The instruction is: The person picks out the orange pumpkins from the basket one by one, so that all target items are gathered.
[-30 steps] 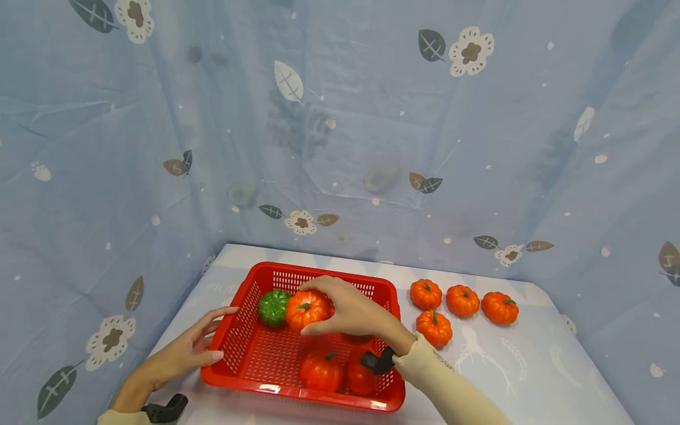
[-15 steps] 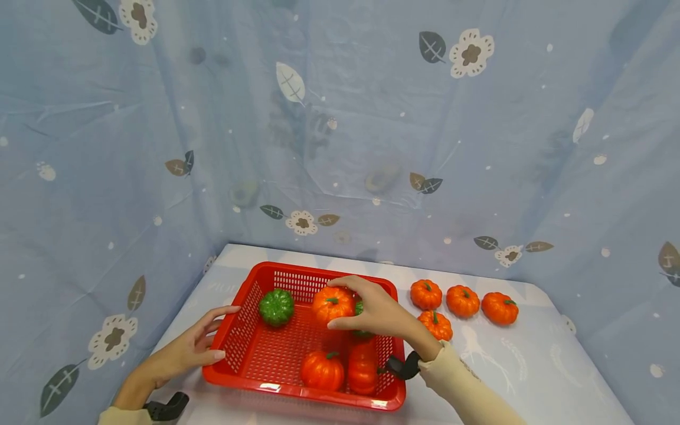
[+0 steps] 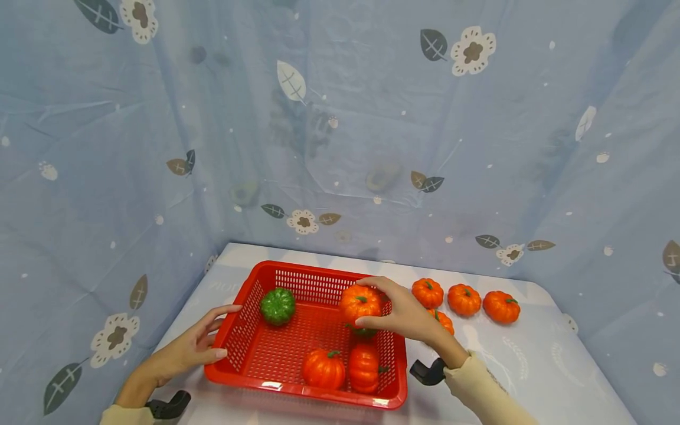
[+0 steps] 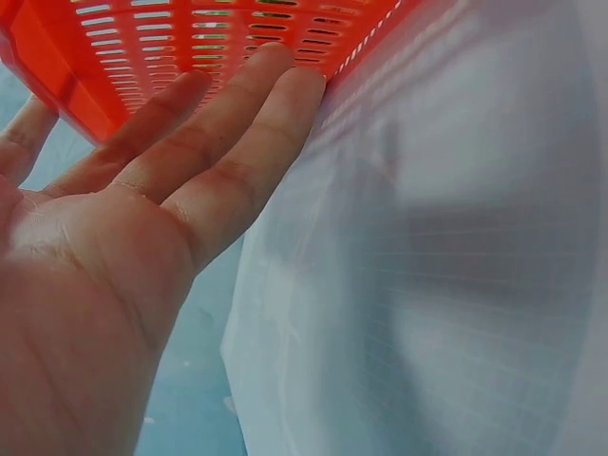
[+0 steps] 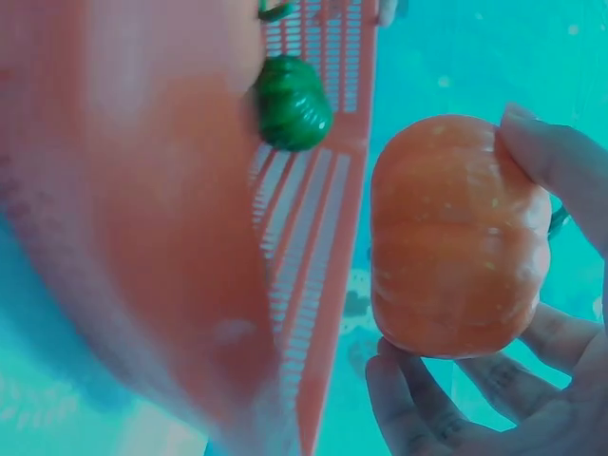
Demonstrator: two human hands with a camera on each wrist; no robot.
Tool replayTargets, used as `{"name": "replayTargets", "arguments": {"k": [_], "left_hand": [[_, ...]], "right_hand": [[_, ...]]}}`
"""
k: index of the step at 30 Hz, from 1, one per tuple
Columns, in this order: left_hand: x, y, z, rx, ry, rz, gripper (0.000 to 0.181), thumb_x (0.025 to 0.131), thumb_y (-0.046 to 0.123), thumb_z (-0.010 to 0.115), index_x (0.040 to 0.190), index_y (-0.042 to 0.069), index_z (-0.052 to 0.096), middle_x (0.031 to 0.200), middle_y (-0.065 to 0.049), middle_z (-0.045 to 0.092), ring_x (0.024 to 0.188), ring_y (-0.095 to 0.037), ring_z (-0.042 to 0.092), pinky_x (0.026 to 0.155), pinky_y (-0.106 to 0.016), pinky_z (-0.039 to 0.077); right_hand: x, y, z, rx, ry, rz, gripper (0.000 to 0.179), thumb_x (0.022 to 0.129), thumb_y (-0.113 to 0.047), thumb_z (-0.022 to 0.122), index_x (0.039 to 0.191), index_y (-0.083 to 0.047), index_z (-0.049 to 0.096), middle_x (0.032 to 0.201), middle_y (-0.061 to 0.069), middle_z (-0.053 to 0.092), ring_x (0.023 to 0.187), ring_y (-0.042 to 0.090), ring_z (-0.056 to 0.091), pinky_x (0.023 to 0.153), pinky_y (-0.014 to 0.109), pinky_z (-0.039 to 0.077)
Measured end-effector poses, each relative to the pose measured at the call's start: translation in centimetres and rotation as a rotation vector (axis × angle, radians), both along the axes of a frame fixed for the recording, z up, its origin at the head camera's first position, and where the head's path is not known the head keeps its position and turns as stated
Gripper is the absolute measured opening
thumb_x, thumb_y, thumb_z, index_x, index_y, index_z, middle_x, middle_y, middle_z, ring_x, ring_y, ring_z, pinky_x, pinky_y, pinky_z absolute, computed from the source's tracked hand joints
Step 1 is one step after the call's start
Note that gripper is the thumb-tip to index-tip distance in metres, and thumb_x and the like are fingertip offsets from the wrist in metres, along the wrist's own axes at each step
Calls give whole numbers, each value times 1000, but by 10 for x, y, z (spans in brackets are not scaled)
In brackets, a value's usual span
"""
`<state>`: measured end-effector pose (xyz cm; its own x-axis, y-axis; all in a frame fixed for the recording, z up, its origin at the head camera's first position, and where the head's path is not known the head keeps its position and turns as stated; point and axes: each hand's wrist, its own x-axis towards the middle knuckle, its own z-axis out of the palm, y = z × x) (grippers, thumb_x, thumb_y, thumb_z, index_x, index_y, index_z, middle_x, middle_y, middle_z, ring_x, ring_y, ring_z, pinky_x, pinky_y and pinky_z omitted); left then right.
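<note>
My right hand (image 3: 406,313) grips a small orange pumpkin (image 3: 360,305) between thumb and fingers, above the right part of a red plastic basket (image 3: 255,354). In the right wrist view the held pumpkin (image 5: 461,237) appears higher than the basket's rim. Beneath it a green pumpkin (image 3: 364,332) is mostly hidden. Another green pumpkin (image 3: 278,306) sits at the basket's back left, and two orange-red pumpkins, one upright (image 3: 323,369) and one on its side (image 3: 364,368), lie at the front right. My left hand (image 3: 183,354) touches the basket's left side with nearly straight fingers (image 4: 237,176).
Several small orange pumpkins, among them one at the far right (image 3: 502,307), stand on the white table (image 3: 542,360) right of the basket. One of them (image 3: 442,320) is partly covered by my right hand. A blue patterned cloth (image 3: 340,147) hangs behind and at both sides.
My right hand has carried the orange pumpkin rightward, from beside the back-left green pumpkin to over the other green one. My left hand has stayed at the basket's left side.
</note>
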<state>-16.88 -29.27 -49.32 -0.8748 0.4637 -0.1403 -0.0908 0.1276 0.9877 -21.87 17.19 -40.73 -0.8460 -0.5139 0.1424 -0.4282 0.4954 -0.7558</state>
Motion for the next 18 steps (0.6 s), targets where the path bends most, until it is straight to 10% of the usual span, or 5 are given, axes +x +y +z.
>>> {"name": "replayTargets", "arguments": {"k": [18], "left_hand": [[1,2,0,-16,6,15,81,96,12,66,162,23,19,160,-27,19,133,-42,42,93,-47,57]], "right_hand": [[13,75,-12,7,86,-217,72,81,-50,85,144,-30,56,139,-3,59,111,23,62,92,50,56]]}}
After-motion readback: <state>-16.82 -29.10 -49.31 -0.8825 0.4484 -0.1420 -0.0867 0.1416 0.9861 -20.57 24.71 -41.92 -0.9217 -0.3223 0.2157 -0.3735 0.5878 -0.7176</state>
